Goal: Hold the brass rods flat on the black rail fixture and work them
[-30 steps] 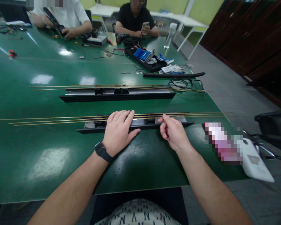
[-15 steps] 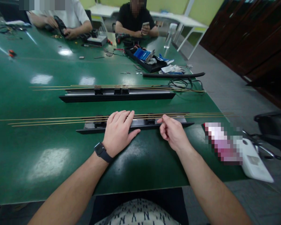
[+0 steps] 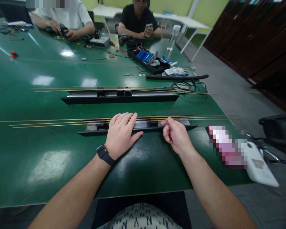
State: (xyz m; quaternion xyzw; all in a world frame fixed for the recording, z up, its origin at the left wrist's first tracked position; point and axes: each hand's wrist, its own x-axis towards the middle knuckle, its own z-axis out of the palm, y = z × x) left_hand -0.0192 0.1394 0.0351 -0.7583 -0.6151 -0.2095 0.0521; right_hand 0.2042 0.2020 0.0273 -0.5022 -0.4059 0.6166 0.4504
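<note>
A long black rail (image 3: 147,127) lies across the green table (image 3: 62,165) in front of me, with thin brass rods (image 3: 50,121) running along its top and sticking out far to the left and right. My left hand (image 3: 121,133) lies flat on the rail with its fingers stretched over the rods. A little to the right, my right hand (image 3: 175,135) is curled, thumb and forefinger pinched on one brass rod above the rail.
A second black rail (image 3: 119,97) with brass rods lies farther back. Behind it sit a black tray (image 3: 146,62) of parts, cables (image 3: 188,85), a clear bottle (image 3: 173,36) and two seated people. A white device (image 3: 259,165) overhangs the right table edge.
Nothing on the near rail has visibly moved; both my hands stay where they were. The person at the far left has lowered the dark tool to the table.
</note>
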